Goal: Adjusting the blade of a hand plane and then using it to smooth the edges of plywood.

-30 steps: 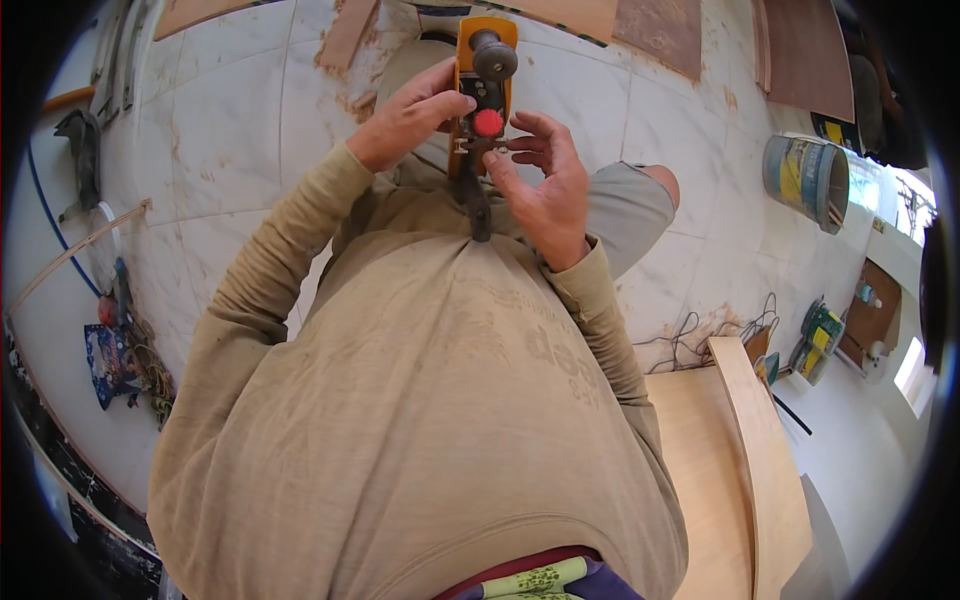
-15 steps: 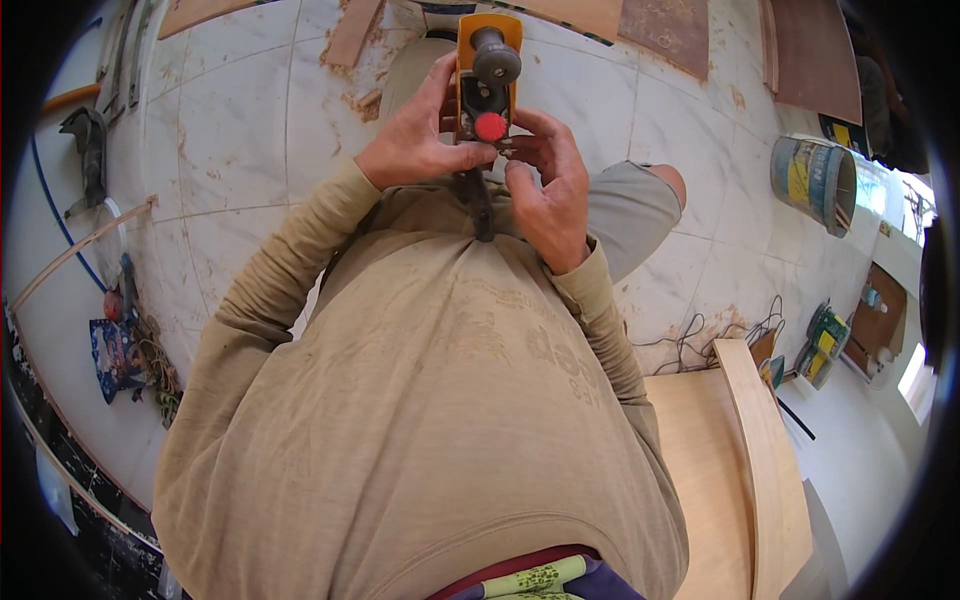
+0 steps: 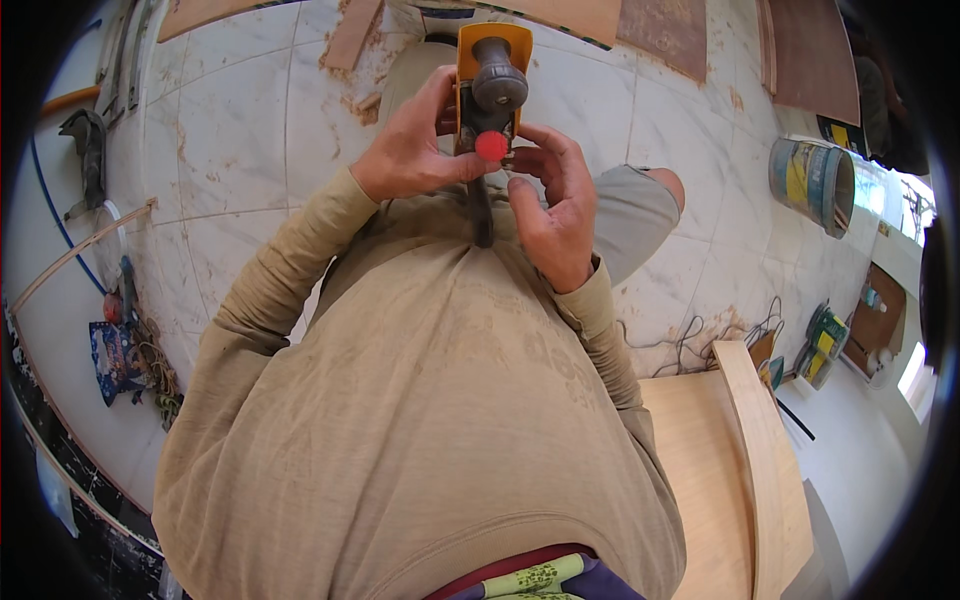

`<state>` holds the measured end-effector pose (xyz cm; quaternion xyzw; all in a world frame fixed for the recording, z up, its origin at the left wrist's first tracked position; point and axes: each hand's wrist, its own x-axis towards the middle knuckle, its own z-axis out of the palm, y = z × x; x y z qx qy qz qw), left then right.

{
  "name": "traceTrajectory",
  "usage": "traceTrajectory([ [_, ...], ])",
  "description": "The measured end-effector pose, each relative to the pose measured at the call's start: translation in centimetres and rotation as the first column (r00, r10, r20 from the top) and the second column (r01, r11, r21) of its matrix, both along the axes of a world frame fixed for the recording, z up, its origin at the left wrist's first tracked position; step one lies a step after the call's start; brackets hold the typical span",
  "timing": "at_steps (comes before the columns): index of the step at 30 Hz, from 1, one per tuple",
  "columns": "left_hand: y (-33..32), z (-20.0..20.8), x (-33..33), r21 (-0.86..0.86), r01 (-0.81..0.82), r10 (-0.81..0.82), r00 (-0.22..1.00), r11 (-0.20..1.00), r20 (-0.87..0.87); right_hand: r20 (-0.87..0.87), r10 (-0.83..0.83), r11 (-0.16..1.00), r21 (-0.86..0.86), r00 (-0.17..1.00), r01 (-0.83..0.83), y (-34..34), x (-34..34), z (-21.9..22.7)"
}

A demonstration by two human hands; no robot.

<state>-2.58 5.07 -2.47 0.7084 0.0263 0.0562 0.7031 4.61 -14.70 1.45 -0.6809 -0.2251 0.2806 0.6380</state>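
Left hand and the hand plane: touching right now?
Touching. The head view shows the left hand gripping the hand plane by its left side, with the thumb laid over it just below the red disc.

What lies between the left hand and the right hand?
In the head view, a hand plane with a round red knob lies between the left hand and the right hand.

Floor [image 3: 235, 150]: pale tiles, grey veining; brown shavings [image 3: 364, 102] scattered. Brown board [image 3: 815, 60] at upper right, bucket [image 3: 805, 185] near it. Pale wood panel [image 3: 690, 440] lower right, dark cables [image 3: 690, 333] tangled beside. Bright patch [image 3: 912, 370] at right rim; window or doorway, cannot tell.
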Motion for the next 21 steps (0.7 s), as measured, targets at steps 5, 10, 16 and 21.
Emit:
traceTrajectory([
  [5, -1.5, 4.1, -1.6, 0.135, -0.028, 0.005, 0.985, 0.990, 0.170, 0.276, 0.070, 0.991, 0.092, 0.959, -0.099, -2.4, -1.1, 2.0],
  [10, -2.6, 5.9, -1.6, 0.283, 0.021, -0.135, 0.911, 0.959, 0.390, 0.371, 0.082, 0.994, 0.042, 0.925, -0.105, -5.0, -2.8, 2.5],
  [16, -2.4, 5.6, -1.8, 0.212, 0.064, -0.138, 0.925, 0.975, 0.355, 0.373, 0.046, 0.994, 0.079, 0.927, -0.081, -4.0, -2.8, 3.7],
  [21, -2.5, 4.8, -1.8, 0.223, 0.049, -0.132, 0.918, 0.974, 0.374, 0.405, 0.042, 0.994, 0.080, 0.913, -0.081, -3.5, -2.8, 3.8],
])
